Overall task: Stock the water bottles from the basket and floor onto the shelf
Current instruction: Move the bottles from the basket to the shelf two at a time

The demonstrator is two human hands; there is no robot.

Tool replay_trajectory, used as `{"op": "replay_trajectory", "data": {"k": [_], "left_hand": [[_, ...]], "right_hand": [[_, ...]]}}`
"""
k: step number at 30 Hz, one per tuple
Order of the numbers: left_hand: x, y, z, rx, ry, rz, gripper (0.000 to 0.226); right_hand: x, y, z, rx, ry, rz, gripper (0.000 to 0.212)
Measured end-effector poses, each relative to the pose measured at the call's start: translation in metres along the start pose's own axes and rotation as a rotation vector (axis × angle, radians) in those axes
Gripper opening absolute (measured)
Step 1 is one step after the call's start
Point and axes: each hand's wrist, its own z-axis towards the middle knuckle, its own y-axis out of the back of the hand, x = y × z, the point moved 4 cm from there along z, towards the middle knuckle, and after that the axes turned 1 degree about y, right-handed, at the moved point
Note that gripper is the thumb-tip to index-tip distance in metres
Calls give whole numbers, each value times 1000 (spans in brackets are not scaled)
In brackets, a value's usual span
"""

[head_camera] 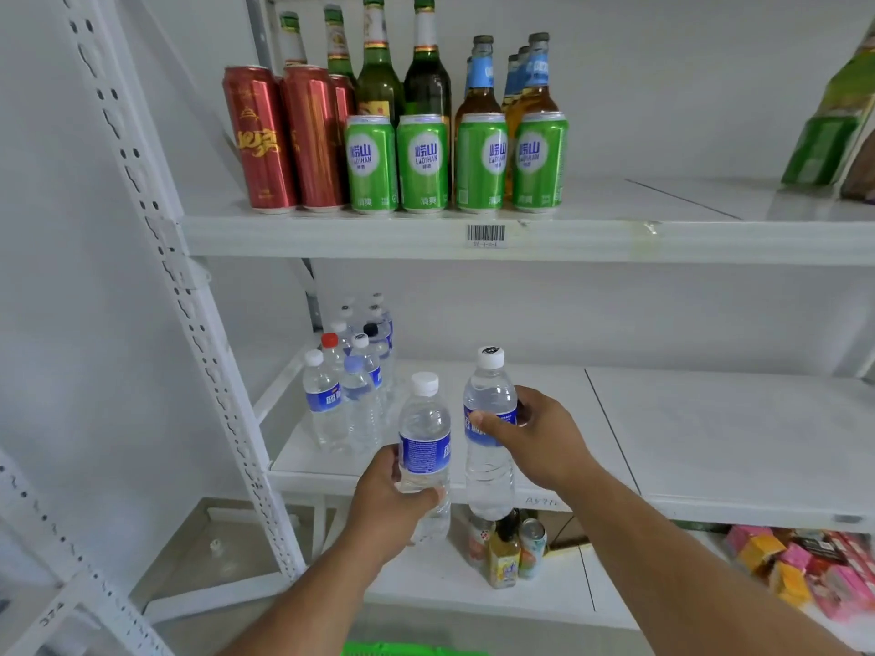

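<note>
- Now the left hand (383, 504) curls its fingers round a water bottle (424, 447), upright at the front lip of the middle shelf (710, 442).
- Right hand (540, 437) wraps a second bottle (490, 433) just beside it.
- Stocked bottles (350, 376) crowd the shelf's left end by the upright post (189, 300); bare board spreads rightward.

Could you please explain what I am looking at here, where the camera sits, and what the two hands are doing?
There is no machine: a person wears one camera on the head, looking forward and down at their bare hands. The left hand grips one water bottle; the right hand grips another water bottle. Both are held in front of the middle shelf, where a cluster of stocked bottles stands at the left. The upper shelf carries green cans, red cans and glass bottles.
</note>
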Motion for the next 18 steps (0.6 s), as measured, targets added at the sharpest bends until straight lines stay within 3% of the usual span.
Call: {"op": "replay_trajectory", "data": {"k": [18], "left_hand": [[5, -21, 165, 47, 1, 0, 53]], "right_hand": [[-45, -33, 147, -16, -53, -6, 26]]}}
